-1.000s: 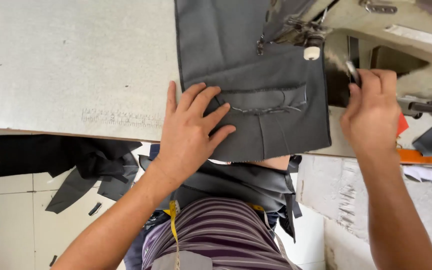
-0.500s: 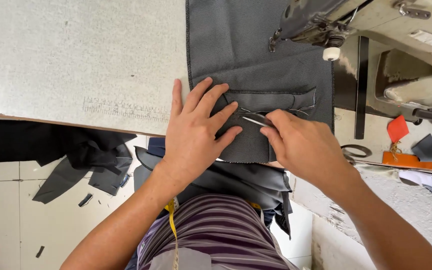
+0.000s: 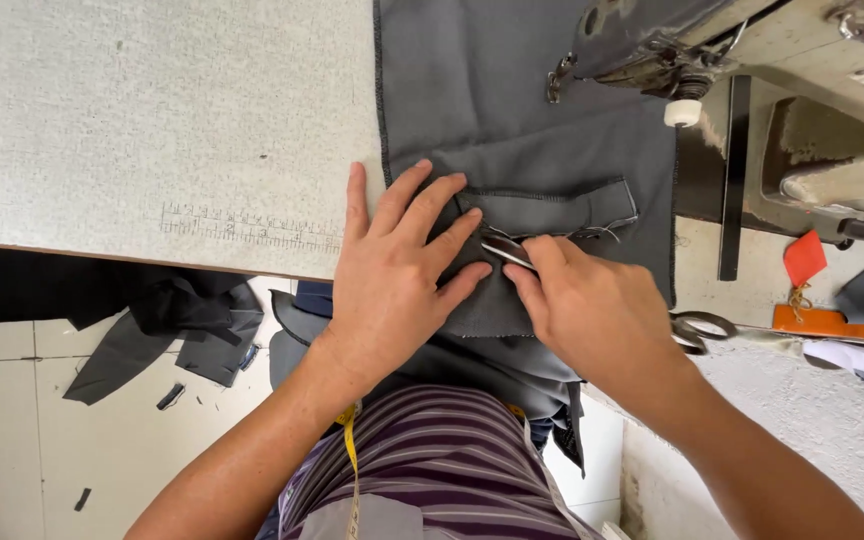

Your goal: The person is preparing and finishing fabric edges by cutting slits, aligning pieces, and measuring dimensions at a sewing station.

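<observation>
Head view, looking down at the sewing bench point(image 3: 152, 130). Grey fabric panel point(image 3: 532, 150) lies flat across it, the near edge hanging off toward the person's lap, the far end running under the sewing machine point(image 3: 752, 60).

Left hand point(image 3: 397, 270): palm down, fingers spread wide, pinning the cloth just left of the stitched pocket flap point(image 3: 552, 205). Holding nothing, only pressing.

Right hand point(image 3: 592, 310): fingers pinched narrow on a small metal thread snip point(image 3: 505, 250), its tip lying between the two hands just below the flap's seam. Loose thread ends show at the flap's right corner point(image 3: 607, 232).

Doing it well, as I judge it: keep the left hand's tension even so the cloth stays taut and flat; keep the blade tip shallow and parallel to the seam so it catches thread, not weave. The left fingertips sit very near the blade, so short strokes seem wise.

Edges and room:
- Bench edge runs just under both wrists; the overhanging cloth could drag the panel down if pressure eases.
- Machine head close at upper right, little clearance there.
- Large scissors point(image 3: 697, 330) lie just right of the right wrist.
- Open bench surface to the left, well apart from anything.
- Dark fabric scraps point(image 3: 182, 325) on the floor below.
</observation>
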